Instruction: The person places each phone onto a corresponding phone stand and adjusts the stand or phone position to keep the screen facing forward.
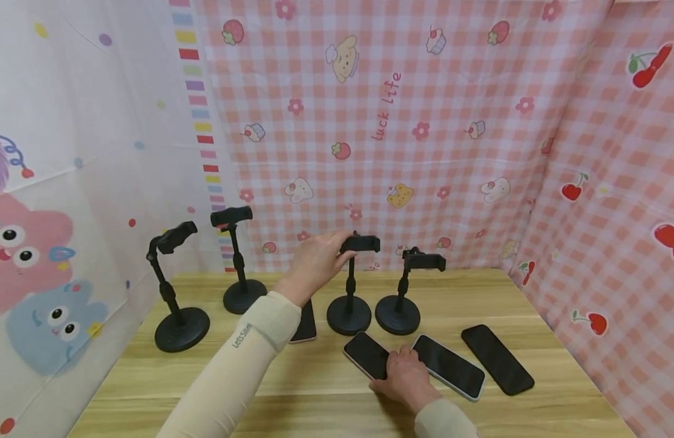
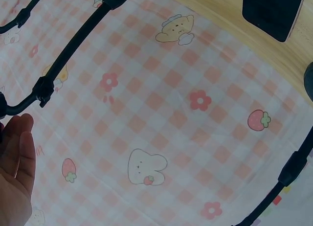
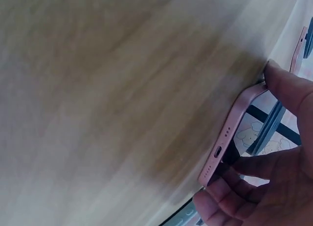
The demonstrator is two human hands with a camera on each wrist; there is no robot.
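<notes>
My left hand (image 1: 319, 260) is raised to the clamp (image 1: 364, 244) of a black phone stand, its thumb and fingers pinching the clamp's left end. In the left wrist view the fingers (image 2: 23, 152) meet the stand at the left edge, where the clamp is mostly out of frame. Lower down, my right hand (image 1: 407, 376) grips the near end of a smartphone (image 1: 365, 354) lying on the table. The right wrist view shows that phone's pink edge (image 3: 230, 128) with its charging port, thumb on one side and fingers on the other.
On the wooden table (image 1: 315, 401), one phone stand (image 1: 401, 316) is right of the gripped one; two more stands (image 1: 182, 328) are at left. A white-edged phone (image 1: 449, 367) and a black phone (image 1: 497, 359) lie at right. Another phone (image 1: 305, 325) is partly behind the left arm.
</notes>
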